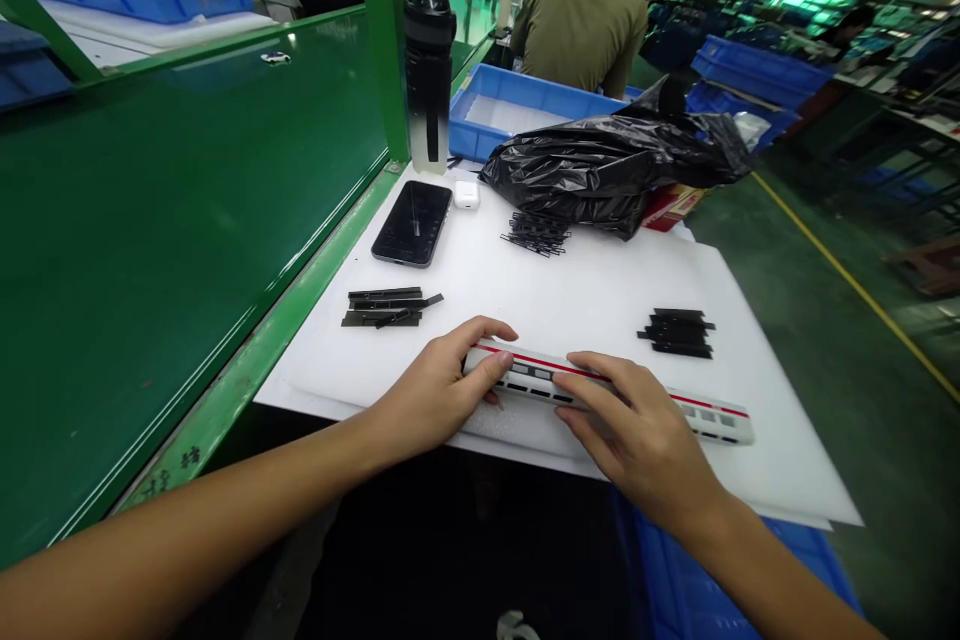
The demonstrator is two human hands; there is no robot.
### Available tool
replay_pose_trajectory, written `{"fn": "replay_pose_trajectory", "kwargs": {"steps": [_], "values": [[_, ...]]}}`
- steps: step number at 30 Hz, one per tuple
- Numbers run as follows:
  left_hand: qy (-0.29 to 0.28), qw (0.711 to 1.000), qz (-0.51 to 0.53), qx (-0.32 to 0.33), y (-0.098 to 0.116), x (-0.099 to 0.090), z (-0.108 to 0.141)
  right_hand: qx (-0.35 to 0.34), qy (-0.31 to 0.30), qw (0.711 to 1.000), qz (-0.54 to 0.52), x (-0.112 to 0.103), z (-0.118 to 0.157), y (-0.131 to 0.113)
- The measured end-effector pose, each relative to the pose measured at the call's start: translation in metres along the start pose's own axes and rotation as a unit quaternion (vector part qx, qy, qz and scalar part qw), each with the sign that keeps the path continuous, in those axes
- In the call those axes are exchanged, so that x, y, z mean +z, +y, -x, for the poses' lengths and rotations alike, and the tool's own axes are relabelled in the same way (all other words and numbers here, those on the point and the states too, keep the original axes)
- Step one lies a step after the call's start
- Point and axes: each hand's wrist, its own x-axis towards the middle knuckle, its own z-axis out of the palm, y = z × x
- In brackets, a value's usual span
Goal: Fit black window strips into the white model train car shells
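A white model train car [712, 417] with a red stripe and a row of windows lies lengthwise near the front edge of the white work surface. My left hand [442, 380] grips its left end, thumb on the near side and fingers over the far side. Around its middle, my right hand [630, 410] is closed, fingertips against the windowed side. Flat black strips [390, 307] lie in a loose pile to the left. Another stack of black pieces [677, 333] is at the right. Thin black clip-like parts [537, 233] are heaped farther back.
A phone [412, 223], a white earbud case [466, 195] and a dark bottle [429, 80] stand along the left side. Behind are a black plastic bag [585, 170] and a blue bin [540, 92]. A green belt [187, 190] runs at left. A person [585, 15] sits beyond.
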Motion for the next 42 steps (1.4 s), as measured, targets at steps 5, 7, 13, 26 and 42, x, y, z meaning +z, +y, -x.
{"fn": "replay_pose_trajectory", "kwargs": {"steps": [5,7,13,26,42], "values": [[0.011,1.0,0.02,-0.003,0.0,0.0,0.001,-0.008,0.026,1.0,-0.007,-0.001,0.0,0.005],[0.008,0.999,0.051,0.002,0.0,-0.001,0.002,0.008,0.009,1.0,-0.018,-0.008,-0.002,0.008],[-0.031,0.999,-0.03,0.015,-0.001,-0.004,0.003,0.106,-0.159,0.979,-0.07,-0.046,-0.02,0.013],[0.015,0.996,-0.087,0.01,-0.002,0.0,0.006,0.307,-0.093,0.947,0.011,-0.063,-0.032,0.149],[-0.031,0.99,-0.098,0.095,0.004,-0.007,0.006,-0.121,-0.254,0.952,-0.12,0.056,-0.198,0.003]]}}
